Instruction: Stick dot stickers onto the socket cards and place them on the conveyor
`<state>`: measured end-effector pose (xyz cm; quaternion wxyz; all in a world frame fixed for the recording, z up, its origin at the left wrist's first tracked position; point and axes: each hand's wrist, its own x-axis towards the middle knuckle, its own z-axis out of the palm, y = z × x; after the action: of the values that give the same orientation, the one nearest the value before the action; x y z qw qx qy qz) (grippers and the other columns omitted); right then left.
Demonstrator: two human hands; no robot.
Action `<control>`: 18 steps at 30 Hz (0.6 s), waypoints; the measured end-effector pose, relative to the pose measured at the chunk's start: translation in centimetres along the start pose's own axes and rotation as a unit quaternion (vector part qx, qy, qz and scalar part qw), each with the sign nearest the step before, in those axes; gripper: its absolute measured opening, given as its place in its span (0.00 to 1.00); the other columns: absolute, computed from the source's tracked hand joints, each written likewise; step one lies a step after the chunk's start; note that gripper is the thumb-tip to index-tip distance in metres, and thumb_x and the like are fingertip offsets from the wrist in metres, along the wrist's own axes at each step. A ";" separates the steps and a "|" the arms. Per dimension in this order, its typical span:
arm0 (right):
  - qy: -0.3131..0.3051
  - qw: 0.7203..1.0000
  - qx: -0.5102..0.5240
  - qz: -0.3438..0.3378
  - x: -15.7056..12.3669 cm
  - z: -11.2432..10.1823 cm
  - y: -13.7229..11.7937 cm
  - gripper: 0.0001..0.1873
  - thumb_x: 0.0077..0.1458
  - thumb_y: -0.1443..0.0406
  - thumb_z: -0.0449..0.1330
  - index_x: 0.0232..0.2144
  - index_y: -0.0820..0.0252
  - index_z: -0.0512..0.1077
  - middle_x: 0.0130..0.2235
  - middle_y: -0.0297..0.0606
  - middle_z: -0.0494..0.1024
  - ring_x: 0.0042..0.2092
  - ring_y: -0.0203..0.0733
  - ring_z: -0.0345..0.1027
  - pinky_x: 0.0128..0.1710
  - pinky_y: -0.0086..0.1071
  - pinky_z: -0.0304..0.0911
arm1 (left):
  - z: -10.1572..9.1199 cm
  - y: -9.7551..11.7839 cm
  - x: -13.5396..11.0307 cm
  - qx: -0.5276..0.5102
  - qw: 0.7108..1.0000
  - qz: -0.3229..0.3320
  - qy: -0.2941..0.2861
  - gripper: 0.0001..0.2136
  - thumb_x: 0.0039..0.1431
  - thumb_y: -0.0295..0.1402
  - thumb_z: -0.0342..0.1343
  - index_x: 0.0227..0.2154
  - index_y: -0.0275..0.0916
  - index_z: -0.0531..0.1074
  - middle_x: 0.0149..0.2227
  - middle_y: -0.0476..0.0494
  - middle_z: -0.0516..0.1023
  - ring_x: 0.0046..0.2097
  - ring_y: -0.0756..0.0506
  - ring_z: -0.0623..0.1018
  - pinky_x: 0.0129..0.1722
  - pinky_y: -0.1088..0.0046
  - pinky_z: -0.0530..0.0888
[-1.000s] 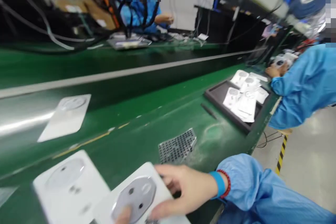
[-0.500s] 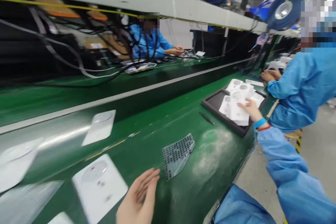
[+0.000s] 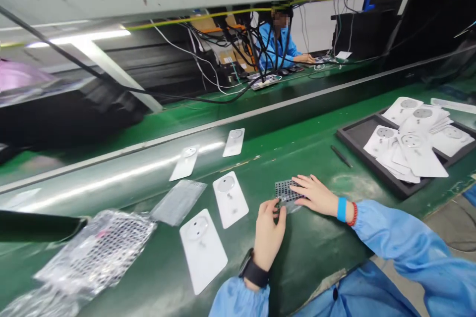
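Note:
A small sheet of black dots (image 3: 283,189) lies on the green bench (image 3: 320,247) in front of me. My right hand (image 3: 316,194) rests flat on its right part, fingers stretched out. My left hand (image 3: 268,232) reaches the sheet's near left corner, fingers curled and pinched at the edge. Two white socket covers (image 3: 203,249) (image 3: 230,198) lie face up to the left of my left hand. Two more covers (image 3: 185,163) (image 3: 234,142) ride on the shiny conveyor belt (image 3: 111,178) beyond.
A black tray (image 3: 362,136) with several white covers stands at the right, a dark pen (image 3: 341,156) beside it. Clear plastic bags (image 3: 94,252) lie at the left. A person in blue works across the line (image 3: 278,42), under hanging cables.
The view swung left and down. My right hand came back from the black tray to the dotted sheet. My left hand went from open in the air to the sheet's corner.

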<state>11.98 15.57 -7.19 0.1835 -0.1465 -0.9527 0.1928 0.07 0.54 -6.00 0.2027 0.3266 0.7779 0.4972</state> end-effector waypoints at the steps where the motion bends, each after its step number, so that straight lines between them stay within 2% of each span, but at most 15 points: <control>1: -0.013 1.000 0.001 -0.009 0.2 0.2 -0.2 0.15 0.59 0.62 0.61 0.49 0.56 0.73 0.55 0.45 0.73 0.58 0.51 0.64 0.57 0.54 0.59 | 0.0 0.1 0.2 -0.007 1.000 -0.010 0.002 0.15 0.50 0.42 0.56 0.34 0.35 0.74 0.38 0.35 0.73 0.36 0.41 0.76 0.38 0.60 0.77; 3: -0.026 0.999 0.003 -0.021 0.4 -0.7 -0.2 0.13 0.63 0.65 0.56 0.49 0.58 0.73 0.54 0.45 0.74 0.58 0.47 0.64 0.59 0.51 0.58 | -0.1 0.3 0.6 -0.035 0.999 -0.034 -0.011 0.16 0.50 0.44 0.58 0.34 0.34 0.74 0.36 0.36 0.75 0.37 0.41 0.76 0.38 0.61 0.76; 6: -0.044 0.997 -0.001 -0.061 0.3 -3.4 0.0 0.15 0.63 0.65 0.55 0.52 0.56 0.71 0.57 0.43 0.71 0.61 0.45 0.60 0.62 0.49 0.54 | -0.5 0.6 1.1 -0.119 0.987 -0.070 -0.083 0.18 0.51 0.45 0.58 0.36 0.34 0.76 0.37 0.36 0.79 0.40 0.40 0.78 0.41 0.62 0.76; 8: -0.062 0.993 -0.019 -0.098 0.4 -5.0 -0.4 0.15 0.63 0.65 0.55 0.52 0.56 0.70 0.58 0.43 0.69 0.62 0.48 0.58 0.61 0.54 0.53 | -0.8 1.0 1.2 -0.180 0.971 -0.087 -0.134 0.18 0.51 0.42 0.59 0.39 0.33 0.76 0.39 0.35 0.81 0.43 0.39 0.79 0.43 0.64 0.76; 10: -0.085 0.988 -0.039 -0.122 0.5 -6.2 -0.9 0.14 0.64 0.66 0.54 0.51 0.57 0.70 0.59 0.45 0.69 0.61 0.51 0.58 0.59 0.58 0.54 | -1.3 1.4 1.1 -0.222 0.957 -0.097 -0.161 0.19 0.49 0.38 0.61 0.42 0.33 0.75 0.42 0.35 0.81 0.45 0.39 0.79 0.46 0.64 0.75; 14: -0.129 0.980 -0.064 -0.138 0.7 -7.5 -1.8 0.14 0.64 0.67 0.52 0.50 0.59 0.70 0.58 0.45 0.68 0.60 0.52 0.58 0.58 0.60 0.56 | -2.3 2.3 0.5 -0.241 0.949 -0.103 -0.176 0.21 0.49 0.37 0.64 0.45 0.34 0.74 0.48 0.34 0.78 0.51 0.37 0.76 0.50 0.64 0.73; 18: -0.135 0.973 -0.111 -0.152 1.0 -8.4 -2.5 0.17 0.63 0.72 0.50 0.52 0.61 0.68 0.57 0.47 0.69 0.57 0.51 0.60 0.57 0.57 0.58 | -3.1 3.1 0.1 -0.214 0.951 -0.082 -0.209 0.22 0.47 0.38 0.65 0.45 0.36 0.75 0.52 0.35 0.75 0.54 0.37 0.74 0.54 0.62 0.70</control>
<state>13.97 16.31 1.38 0.0630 0.0083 -0.9953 0.0736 -1.11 -0.48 -1.90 0.4656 0.3074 0.6179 0.5540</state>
